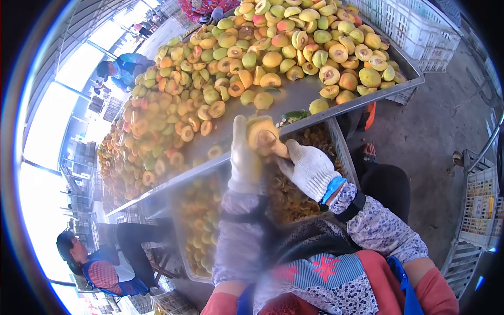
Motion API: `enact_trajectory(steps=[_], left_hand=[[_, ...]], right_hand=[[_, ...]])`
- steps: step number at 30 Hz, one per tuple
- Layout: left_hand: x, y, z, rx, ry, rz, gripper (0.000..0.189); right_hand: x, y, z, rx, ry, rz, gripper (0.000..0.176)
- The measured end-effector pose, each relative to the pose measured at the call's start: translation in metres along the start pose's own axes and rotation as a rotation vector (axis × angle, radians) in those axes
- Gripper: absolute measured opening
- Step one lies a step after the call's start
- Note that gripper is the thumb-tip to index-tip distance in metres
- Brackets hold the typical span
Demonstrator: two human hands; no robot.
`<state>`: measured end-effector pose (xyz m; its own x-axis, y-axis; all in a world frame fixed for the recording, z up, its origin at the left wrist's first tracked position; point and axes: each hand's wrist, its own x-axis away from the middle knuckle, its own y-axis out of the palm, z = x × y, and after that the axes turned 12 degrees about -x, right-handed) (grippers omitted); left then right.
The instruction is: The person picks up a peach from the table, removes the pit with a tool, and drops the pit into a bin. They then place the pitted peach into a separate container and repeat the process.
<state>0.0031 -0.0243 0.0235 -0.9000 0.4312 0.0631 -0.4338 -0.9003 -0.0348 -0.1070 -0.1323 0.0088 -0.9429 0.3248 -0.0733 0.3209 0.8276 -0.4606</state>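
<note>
My left hand (244, 163), in a pale work glove, is closed around a cut yellow peach (260, 128) above the metal table's near edge. The brownish stone area of the cut face points toward my right hand. My right hand (311, 170), in a white knit glove, is closed at the fruit's lower right. Between its fingers and the peach is a short tan piece (281, 150), whose kind I cannot make out. Beneath my hands stands a crate (344, 149) with brownish scraps or stones. Left of it, partly behind my blurred left forearm, a bin holds yellow fruit (202, 226).
A large heap of whole and halved peaches (226, 68) covers much of the metal table (233, 126). White plastic crates (415, 31) stand beyond it, more (478, 202) at right. One person (105, 262) sits at lower left; another (123, 68) is across the table.
</note>
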Motion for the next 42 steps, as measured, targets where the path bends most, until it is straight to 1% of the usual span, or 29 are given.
enact_trajectory(steps=[3, 5, 6, 7, 9, 10, 12, 13, 15, 16, 17, 18, 19, 20, 21, 22, 24, 25, 27, 28, 30, 31, 33, 34, 36, 37, 38, 42], left_hand=[[0.005, 0.001, 0.001, 0.003, 0.026, 0.033, 0.056], [0.014, 0.002, 0.008, -0.182, 0.135, 0.086, 0.053], [0.011, 0.000, -0.001, -0.182, 0.133, 0.085, 0.053], [0.005, -0.004, -0.015, -0.256, 0.224, 0.109, 0.053], [0.008, 0.000, -0.009, -0.328, 0.320, 0.129, 0.053], [0.016, 0.002, -0.005, -0.162, 0.303, 0.050, 0.054], [0.020, 0.006, -0.001, 0.008, 0.283, -0.030, 0.056], [0.019, 0.007, -0.003, 0.120, 0.220, -0.013, 0.058], [0.017, 0.003, -0.005, 0.238, 0.153, 0.012, 0.061], [0.015, -0.004, -0.004, 0.273, 0.053, -0.041, 0.063], [0.014, -0.009, -0.003, 0.309, -0.047, -0.094, 0.065], [0.012, -0.012, -0.008, 0.311, -0.049, -0.088, 0.065], [0.008, -0.015, -0.015, 0.305, -0.079, -0.043, 0.066], [0.007, -0.016, -0.017, 0.299, -0.110, 0.002, 0.068], [0.009, -0.014, -0.018, 0.236, -0.103, 0.047, 0.068], [0.011, -0.013, -0.019, 0.238, -0.107, 0.054, 0.068], [0.012, -0.010, -0.020, 0.358, -0.082, 0.005, 0.065], [0.013, -0.007, -0.019, 0.359, -0.084, 0.006, 0.065], [0.015, -0.001, -0.016, 0.431, -0.073, 0.034, 0.057], [0.016, 0.001, -0.015, 0.433, -0.075, 0.035, 0.057], [0.018, 0.004, -0.013, 0.435, -0.075, 0.126, 0.049], [0.018, 0.004, -0.015, 0.435, -0.076, 0.126, 0.049], [0.018, 0.004, -0.019, 0.350, 0.022, 0.146, 0.044], [0.019, 0.003, -0.020, 0.349, 0.020, 0.146, 0.044], [0.020, 0.001, -0.016, 0.437, -0.109, 0.161, 0.043], [0.020, -0.001, -0.018, 0.436, -0.111, 0.161, 0.043], [0.020, -0.004, -0.022, 0.256, -0.006, 0.130, 0.042], [0.018, -0.015, -0.032, -0.126, 0.190, 0.082, 0.042]], right_hand=[[0.001, 0.006, 0.006, -0.067, -0.027, -0.009, 0.031], [0.002, 0.007, 0.005, -0.118, -0.013, -0.027, 0.030], [0.002, 0.008, 0.005, -0.168, 0.000, -0.044, 0.029], [0.004, 0.012, 0.007, -0.168, 0.003, -0.044, 0.029], [0.004, 0.022, 0.015, -0.561, -0.052, -0.014, 0.026], [0.003, 0.026, 0.018, -0.560, -0.053, -0.014, 0.026], [0.002, 0.030, 0.019, -0.667, -0.004, -0.046, 0.024], [0.003, 0.029, 0.020, -0.664, 0.000, -0.047, 0.024], [0.003, 0.024, 0.012, -0.464, -0.015, -0.064, 0.027], [0.002, 0.025, 0.013, -0.462, -0.014, -0.073, 0.027], [0.001, 0.027, 0.016, -0.310, 0.013, -0.083, 0.023], [0.000, 0.029, 0.017, -0.159, 0.038, -0.090, 0.018], [0.001, 0.031, 0.017, -0.157, 0.040, -0.095, 0.018], [0.002, 0.032, 0.017, -0.191, -0.011, -0.078, 0.021], [0.003, 0.032, 0.016, -0.225, -0.062, -0.062, 0.024], [0.004, 0.031, 0.013, -0.225, -0.059, -0.070, 0.024], [0.005, 0.028, 0.007, -0.005, -0.131, -0.040, 0.027], [0.005, 0.029, 0.008, -0.005, -0.130, -0.042, 0.027], [0.004, 0.030, 0.009, -0.033, -0.095, -0.032, 0.026], [0.005, 0.030, 0.009, -0.032, -0.093, -0.034, 0.026], [0.005, 0.029, 0.007, -0.077, -0.072, -0.062, 0.026], [0.005, 0.029, 0.006, -0.076, -0.071, -0.062, 0.026], [0.006, 0.029, 0.006, -0.057, -0.030, -0.071, 0.025], [0.006, 0.028, 0.007, -0.058, -0.028, -0.072, 0.025], [0.005, 0.026, 0.009, -0.001, -0.040, -0.112, 0.031], [0.004, 0.025, 0.010, -0.002, -0.038, -0.113, 0.031], [0.004, 0.023, 0.011, 0.040, -0.038, -0.119, 0.031], [0.010, 0.020, 0.015, 0.121, -0.037, -0.140, 0.030]])
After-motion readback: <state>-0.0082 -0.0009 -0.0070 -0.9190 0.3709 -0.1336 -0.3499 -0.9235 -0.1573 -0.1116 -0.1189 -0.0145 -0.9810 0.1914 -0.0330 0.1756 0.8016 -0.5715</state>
